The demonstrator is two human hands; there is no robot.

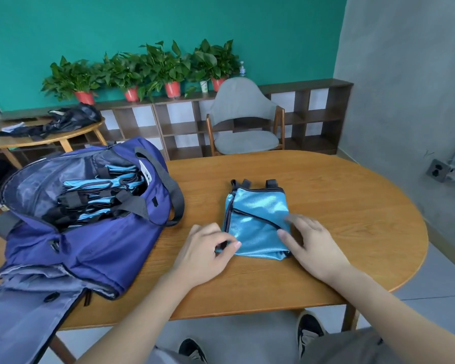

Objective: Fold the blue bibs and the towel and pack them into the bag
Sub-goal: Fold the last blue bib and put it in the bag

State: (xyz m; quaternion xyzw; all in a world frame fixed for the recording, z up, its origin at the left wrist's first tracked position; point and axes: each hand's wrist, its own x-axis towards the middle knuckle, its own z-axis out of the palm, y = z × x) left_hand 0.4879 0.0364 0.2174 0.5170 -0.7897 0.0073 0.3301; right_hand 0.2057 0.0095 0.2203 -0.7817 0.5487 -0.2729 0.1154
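On the table (326, 185), centre, the folded bib (258, 216) lies flat, long axis running away from the person, black straps at the far end. Left hand (208, 253) pinches the near-left corner between thumb and curled fingers; right hand (310, 240) rests on the near-right edge, fingers straight and spread, somewhat blurred. Bag (90, 232) sits just left of the bib, mouth open upward, folded bibs already stacked inside. Left hand is nearer the bag, so the carry likely goes leftward and slightly away from the person, short hop. Bib looks fully folded; judged next step is lift and drop in. No towel can be made out
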